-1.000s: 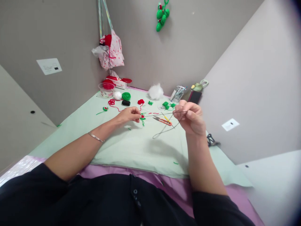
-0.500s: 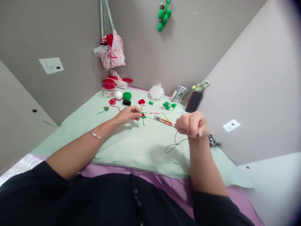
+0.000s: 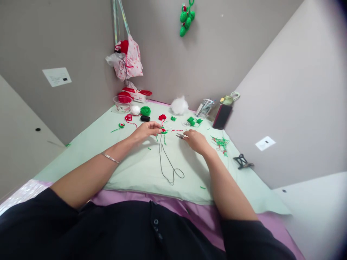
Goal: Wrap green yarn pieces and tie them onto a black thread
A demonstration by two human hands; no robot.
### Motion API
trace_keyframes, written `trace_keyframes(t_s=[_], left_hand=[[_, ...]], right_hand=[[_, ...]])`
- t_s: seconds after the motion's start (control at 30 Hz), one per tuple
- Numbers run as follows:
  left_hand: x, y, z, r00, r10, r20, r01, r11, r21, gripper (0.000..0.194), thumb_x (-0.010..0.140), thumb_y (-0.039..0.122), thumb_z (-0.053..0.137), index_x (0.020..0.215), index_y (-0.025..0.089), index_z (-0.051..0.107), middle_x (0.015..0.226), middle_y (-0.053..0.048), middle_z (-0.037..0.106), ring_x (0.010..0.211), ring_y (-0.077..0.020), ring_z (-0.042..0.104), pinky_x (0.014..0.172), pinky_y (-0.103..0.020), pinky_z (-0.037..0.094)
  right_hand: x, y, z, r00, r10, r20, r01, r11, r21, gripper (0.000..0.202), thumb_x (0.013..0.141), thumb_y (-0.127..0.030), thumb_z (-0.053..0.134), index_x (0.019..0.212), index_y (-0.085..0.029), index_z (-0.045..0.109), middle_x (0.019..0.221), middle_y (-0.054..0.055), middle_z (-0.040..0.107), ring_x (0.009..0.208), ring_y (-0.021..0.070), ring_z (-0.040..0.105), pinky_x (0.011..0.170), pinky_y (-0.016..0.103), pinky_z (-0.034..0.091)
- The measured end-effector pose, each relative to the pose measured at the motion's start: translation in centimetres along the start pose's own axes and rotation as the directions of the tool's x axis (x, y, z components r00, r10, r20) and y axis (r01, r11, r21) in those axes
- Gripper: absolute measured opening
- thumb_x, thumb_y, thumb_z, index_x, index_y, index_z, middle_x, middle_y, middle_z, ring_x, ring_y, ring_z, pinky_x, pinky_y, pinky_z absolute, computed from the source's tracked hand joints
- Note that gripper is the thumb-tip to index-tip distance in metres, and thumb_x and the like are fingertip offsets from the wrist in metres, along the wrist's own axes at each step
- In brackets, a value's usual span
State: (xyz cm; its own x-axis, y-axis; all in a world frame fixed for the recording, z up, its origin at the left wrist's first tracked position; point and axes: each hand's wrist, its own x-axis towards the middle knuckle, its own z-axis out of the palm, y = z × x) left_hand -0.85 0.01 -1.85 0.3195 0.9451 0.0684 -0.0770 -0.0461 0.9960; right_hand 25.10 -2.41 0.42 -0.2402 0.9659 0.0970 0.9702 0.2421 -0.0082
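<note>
My left hand (image 3: 148, 130) pinches a small red and green crocheted piece (image 3: 163, 131) above the pale green mat. From that piece a dark thread (image 3: 161, 159) runs down and lies in a loop on the mat. To the right, the fingers of my right hand (image 3: 193, 139) are closed on the scissors (image 3: 180, 136), whose blades point left toward the piece. The scissors' handles are hidden under my right hand. Short red yarn bits (image 3: 177, 130) lie between the two hands.
Behind my hands lie a green yarn ball (image 3: 145, 111), a black spool (image 3: 145, 118), white stuffing (image 3: 179, 105) and green crocheted pieces (image 3: 194, 121). Yarn scraps (image 3: 221, 143), a black clip (image 3: 243, 161) and a phone (image 3: 222, 116) are at the right.
My right hand has let go of the dark thread, moved left and down, and closed on the scissors. The thread now lies slack on the mat. My left hand has hardly moved.
</note>
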Motion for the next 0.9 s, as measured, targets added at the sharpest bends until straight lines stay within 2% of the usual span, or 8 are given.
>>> trace_keyframes(t_s=[0.1, 0.23, 0.33, 0.43, 0.5, 0.53, 0.77, 0.9], left_hand=[[-0.2, 0.0, 0.1, 1.000, -0.006, 0.030, 0.007, 0.999, -0.042, 0.034, 0.068, 0.032, 0.081, 0.096, 0.017, 0.069, 0.091, -0.005, 0.071, 0.084, -0.0162, 0.064, 0.081, -0.033, 0.047], [-0.4, 0.2, 0.3, 0.999, -0.021, 0.038, 0.024, 0.997, -0.074, 0.031, 0.069, 0.031, 0.081, 0.093, 0.016, 0.068, 0.094, -0.005, 0.070, 0.086, -0.0162, 0.065, 0.083, -0.034, 0.048], [-0.5, 0.3, 0.3, 0.999, -0.029, 0.035, 0.032, 0.996, -0.079, 0.032, 0.068, 0.032, 0.081, 0.091, 0.015, 0.067, 0.089, -0.004, 0.070, 0.080, -0.0158, 0.065, 0.080, -0.033, 0.049], [-0.5, 0.3, 0.2, 0.999, -0.022, 0.044, 0.027, 0.994, -0.109, 0.032, 0.068, 0.032, 0.081, 0.091, 0.015, 0.066, 0.086, -0.004, 0.069, 0.077, -0.0145, 0.064, 0.079, -0.033, 0.049], [-0.4, 0.2, 0.2, 0.999, -0.011, 0.049, 0.018, 0.992, -0.128, 0.031, 0.070, 0.032, 0.080, 0.091, 0.015, 0.065, 0.087, -0.003, 0.068, 0.076, -0.0134, 0.064, 0.079, -0.033, 0.049], [-0.4, 0.2, 0.2, 0.999, -0.006, 0.047, 0.013, 0.991, -0.136, 0.030, 0.070, 0.032, 0.080, 0.090, 0.015, 0.065, 0.087, -0.002, 0.067, 0.076, -0.0130, 0.064, 0.079, -0.033, 0.050], [-0.8, 0.4, 0.4, 0.998, 0.029, 0.057, -0.020, 0.985, -0.169, 0.030, 0.070, 0.033, 0.080, 0.083, 0.015, 0.059, 0.082, 0.000, 0.063, 0.076, -0.0128, 0.064, 0.083, -0.034, 0.051], [-1.1, 0.8, 0.7, 0.997, 0.014, 0.070, -0.003, 0.986, -0.167, 0.031, 0.069, 0.033, 0.081, 0.080, 0.015, 0.059, 0.082, 0.001, 0.062, 0.076, -0.0124, 0.064, 0.085, -0.035, 0.051]], right_hand=[[0.9, 0.5, 1.8, 0.999, 0.028, 0.029, -0.026, 0.998, -0.060, 0.026, 0.093, -0.014, 0.045, 0.104, -0.013, 0.068, 0.110, 0.021, 0.065, 0.103, 0.0294, 0.061, 0.074, 0.034, 0.045], [1.5, 0.5, 2.2, 0.999, 0.046, -0.018, -0.047, 0.998, -0.036, 0.029, 0.092, -0.012, 0.042, 0.104, -0.012, 0.069, 0.108, 0.020, 0.065, 0.095, 0.0261, 0.063, 0.075, 0.033, 0.044], [1.7, 0.1, 1.4, 0.995, 0.037, -0.094, -0.013, 0.968, 0.249, 0.032, 0.093, -0.015, 0.038, 0.107, -0.014, 0.067, 0.089, 0.011, 0.067, 0.079, 0.0195, 0.063, 0.073, 0.030, 0.045], [1.3, -0.8, 0.4, 0.985, 0.005, -0.174, 0.118, 0.717, 0.687, 0.034, 0.096, -0.028, 0.037, 0.110, -0.013, 0.064, 0.070, 0.002, 0.059, 0.059, 0.0135, 0.052, 0.061, 0.026, 0.042], [0.9, -1.7, -0.1, 0.977, -0.021, -0.213, 0.184, 0.589, 0.787, 0.040, 0.097, -0.039, 0.037, 0.112, -0.013, 0.063, 0.070, 0.000, 0.057, 0.055, 0.0115, 0.044, 0.055, 0.025, 0.038], [0.6, -2.1, -0.3, 0.972, -0.038, -0.232, 0.211, 0.579, 0.788, 0.042, 0.098, -0.043, 0.037, 0.111, -0.013, 0.063, 0.071, 0.000, 0.057, 0.056, 0.0112, 0.044, 0.056, 0.025, 0.037], [-0.6, -4.5, 0.1, 0.928, -0.145, -0.344, 0.273, 0.892, 0.360, 0.030, 0.094, -0.042, 0.054, 0.109, -0.020, 0.067, 0.086, 0.003, 0.065, 0.071, 0.0145, 0.055, 0.067, 0.026, 0.037], [-0.8, -4.8, 0.3, 0.920, -0.174, -0.352, 0.255, 0.946, 0.199, 0.028, 0.095, -0.041, 0.054, 0.110, -0.022, 0.066, 0.090, 0.005, 0.067, 0.075, 0.0161, 0.058, 0.065, 0.026, 0.035]])
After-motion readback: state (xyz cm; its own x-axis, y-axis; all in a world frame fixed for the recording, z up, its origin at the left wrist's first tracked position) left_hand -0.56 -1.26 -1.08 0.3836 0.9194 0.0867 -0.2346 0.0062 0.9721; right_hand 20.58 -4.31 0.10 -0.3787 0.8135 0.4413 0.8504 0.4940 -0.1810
